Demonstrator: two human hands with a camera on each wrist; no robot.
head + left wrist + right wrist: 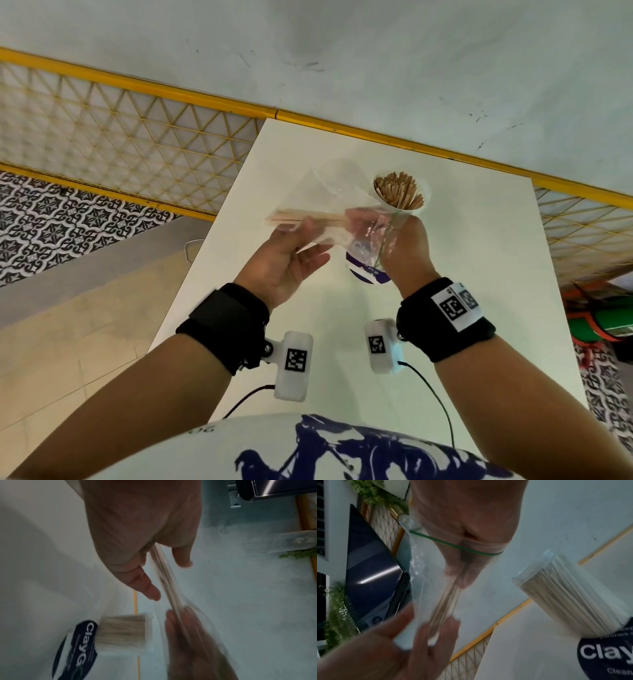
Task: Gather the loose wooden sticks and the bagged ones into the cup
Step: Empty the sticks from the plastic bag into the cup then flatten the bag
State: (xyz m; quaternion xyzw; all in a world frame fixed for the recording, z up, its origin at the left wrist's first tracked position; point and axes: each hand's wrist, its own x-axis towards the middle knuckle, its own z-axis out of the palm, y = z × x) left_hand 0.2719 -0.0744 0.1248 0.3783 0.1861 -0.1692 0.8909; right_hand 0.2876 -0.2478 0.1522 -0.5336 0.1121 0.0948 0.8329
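Head view: above the white table (462,308), the left hand (291,253) pinches wooden sticks (301,216) inside a clear plastic bag (342,205); the right hand (407,246) grasps its mouth beside the stick-filled cup (399,192). Wrist views: the limp, slippery film likely needs gripping through onto the stiff, light sticks.

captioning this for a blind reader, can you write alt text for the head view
Both hands hold a clear plastic bag of wooden sticks above a white table: left hand at the stick end, right hand at the other. Behind stands a cup full of sticks.
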